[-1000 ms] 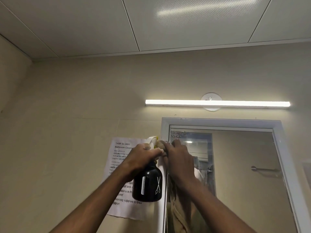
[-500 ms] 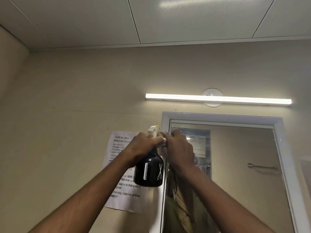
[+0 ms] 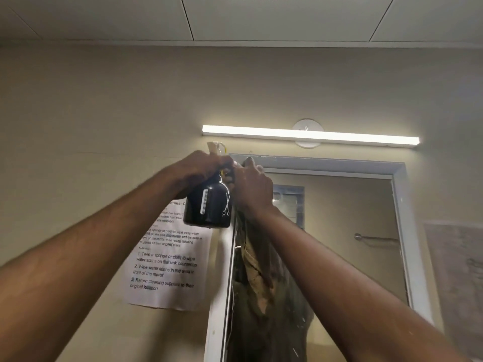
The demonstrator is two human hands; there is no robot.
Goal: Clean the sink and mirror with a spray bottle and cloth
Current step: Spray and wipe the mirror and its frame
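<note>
Spray bottle: the dark spray bottle (image 3: 207, 205) hangs upright in the air, just left of the mirror's top left corner; a white comb and scissors are printed on its side. Its contents cannot be seen through the dark wall.
Left hand: the left hand (image 3: 201, 169) has its grip wrapped round the bottle's neck and pale spray head.
Right hand: the right hand (image 3: 252, 188) is raised at the mirror's top left corner, touching the bottle's head; whether its grip holds anything cannot be told.
Mirror: the mirror (image 3: 347, 231), in a white frame, reflects the arm and a wall rail.
Wall: a printed task sheet (image 3: 167, 267) hangs left of the frame, partly behind the bottle; a lit strip light (image 3: 311, 134) runs above the mirror.
</note>
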